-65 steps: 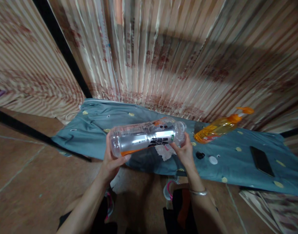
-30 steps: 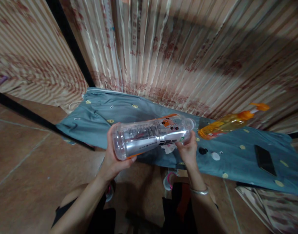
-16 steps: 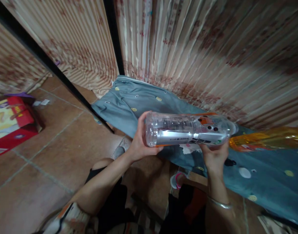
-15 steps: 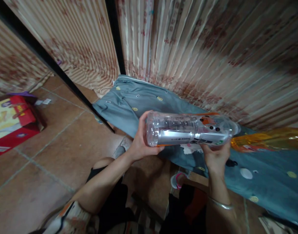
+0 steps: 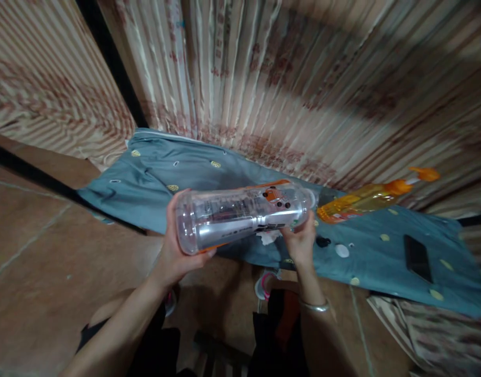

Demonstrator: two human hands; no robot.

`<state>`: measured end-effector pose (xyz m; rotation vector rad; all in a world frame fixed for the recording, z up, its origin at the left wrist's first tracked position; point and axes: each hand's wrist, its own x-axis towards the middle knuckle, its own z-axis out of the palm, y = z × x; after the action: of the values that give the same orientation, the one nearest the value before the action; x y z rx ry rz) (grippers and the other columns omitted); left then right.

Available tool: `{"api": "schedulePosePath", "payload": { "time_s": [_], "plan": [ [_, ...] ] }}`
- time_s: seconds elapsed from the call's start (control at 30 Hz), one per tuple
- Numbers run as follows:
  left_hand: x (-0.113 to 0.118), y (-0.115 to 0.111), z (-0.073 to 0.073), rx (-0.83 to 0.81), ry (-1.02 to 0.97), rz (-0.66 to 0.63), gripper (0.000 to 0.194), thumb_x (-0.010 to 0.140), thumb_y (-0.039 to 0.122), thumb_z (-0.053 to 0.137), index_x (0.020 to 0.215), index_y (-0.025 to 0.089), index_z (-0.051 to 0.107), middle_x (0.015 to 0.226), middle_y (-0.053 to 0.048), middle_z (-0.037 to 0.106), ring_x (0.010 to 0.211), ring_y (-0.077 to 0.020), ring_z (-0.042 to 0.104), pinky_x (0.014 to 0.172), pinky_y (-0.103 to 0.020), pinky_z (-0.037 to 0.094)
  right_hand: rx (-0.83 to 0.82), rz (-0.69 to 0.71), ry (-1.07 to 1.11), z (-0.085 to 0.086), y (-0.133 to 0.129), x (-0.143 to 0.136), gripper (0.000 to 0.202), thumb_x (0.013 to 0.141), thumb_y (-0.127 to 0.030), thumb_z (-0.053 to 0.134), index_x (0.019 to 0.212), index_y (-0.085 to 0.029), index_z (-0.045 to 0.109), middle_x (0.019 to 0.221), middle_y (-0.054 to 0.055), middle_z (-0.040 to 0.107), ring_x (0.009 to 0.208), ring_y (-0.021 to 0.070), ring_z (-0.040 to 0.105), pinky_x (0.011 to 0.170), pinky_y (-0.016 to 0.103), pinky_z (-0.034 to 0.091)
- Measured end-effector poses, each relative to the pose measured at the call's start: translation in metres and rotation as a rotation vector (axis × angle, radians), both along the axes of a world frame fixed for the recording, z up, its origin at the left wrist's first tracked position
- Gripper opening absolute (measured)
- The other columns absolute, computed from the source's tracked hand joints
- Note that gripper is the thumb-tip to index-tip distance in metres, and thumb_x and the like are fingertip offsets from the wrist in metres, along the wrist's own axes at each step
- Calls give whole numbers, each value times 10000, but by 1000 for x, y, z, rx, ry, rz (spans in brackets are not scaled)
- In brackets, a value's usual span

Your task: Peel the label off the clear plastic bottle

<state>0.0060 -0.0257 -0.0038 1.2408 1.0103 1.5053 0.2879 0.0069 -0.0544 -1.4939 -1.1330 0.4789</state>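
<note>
A large clear plastic bottle (image 5: 240, 215) with a silver and orange label lies sideways between my two hands, over the grey-blue cloth. Wrapped round its base end is my left hand (image 5: 181, 251). Near the neck end, my right hand (image 5: 301, 241) grips the bottle from below, its wrist wearing a silver bangle. An orange pump bottle (image 5: 366, 201) with yellow-orange liquid is just right of the clear bottle's neck. Behind the clear bottle, a crumpled white piece (image 5: 269, 236) partly shows on the cloth.
The grey-blue cloth (image 5: 248, 256) covers a long narrow surface. On it are a dark phone (image 5: 417, 257), a white round item (image 5: 341, 251) and a small black item (image 5: 323, 241). Striped curtains (image 5: 240, 78) hang behind; dark poles (image 5: 110, 63) stand at the left.
The view has swung right, so both hands and the clear bottle appear further left. The bottle is tilted more, its neck end higher. The pump bottle's head and the phone have come into view.
</note>
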Motion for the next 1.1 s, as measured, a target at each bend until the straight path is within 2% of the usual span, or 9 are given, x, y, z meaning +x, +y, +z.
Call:
{"api": "schedulePosePath", "payload": {
  "time_s": [0.13,0.23,0.47,0.67,0.77,0.93,1.1],
  "plan": [
    [-1,0,1,34,56,46,1023,522,407,977,1435,307,528,1377,-110,623,1242,-396,651,1079,-563,567,-5,12,-16,0,-1,-1,685,644,-365,744,1278,-190,553,1132,104,738,1013,261,702,925,396,570],
    [-3,-1,0,101,81,66,994,526,401,974,1427,347,557,1354,-71,644,1206,-371,660,1052,-512,592,-22,13,-41,0,-3,-1,686,659,-360,742,1294,-178,556,1136,111,737,1020,265,704,914,394,573],
    [-4,-4,1,138,96,92,990,534,366,977,1435,389,567,1540,-37,514,1223,-357,640,988,-455,626,-21,14,-40,-1,-2,-1,689,663,-371,752,1297,-180,560,1161,120,738,1062,270,697,929,401,575],
    [-1,-3,6,128,67,51,984,539,426,977,1427,343,563,1374,-59,644,1167,-361,665,1025,-501,606,-22,6,-42,0,-2,0,701,646,-385,774,1284,-173,572,1158,122,736,1028,266,699,929,407,572],
    [-1,-4,6,122,64,60,997,543,419,987,1432,353,543,1369,-57,637,1154,-343,676,1039,-495,594,-23,-2,-51,1,-2,0,685,645,-366,758,1274,-169,574,1139,116,736,992,258,697,918,402,566],
    [-2,-4,6,79,72,67,1055,453,461,1016,1399,345,565,1366,-67,618,1224,-403,642,1095,-554,554,-28,-7,-72,2,-3,0,642,650,-344,734,1252,-181,580,1124,106,741,980,255,694,907,392,560],
    [-3,-4,5,95,68,92,1100,460,490,1012,1445,360,540,1485,-57,561,1293,-419,604,1134,-560,533,-26,10,-81,0,-4,1,669,667,-374,738,1282,-180,561,1128,108,732,982,257,691,901,390,556]
  ]
}}
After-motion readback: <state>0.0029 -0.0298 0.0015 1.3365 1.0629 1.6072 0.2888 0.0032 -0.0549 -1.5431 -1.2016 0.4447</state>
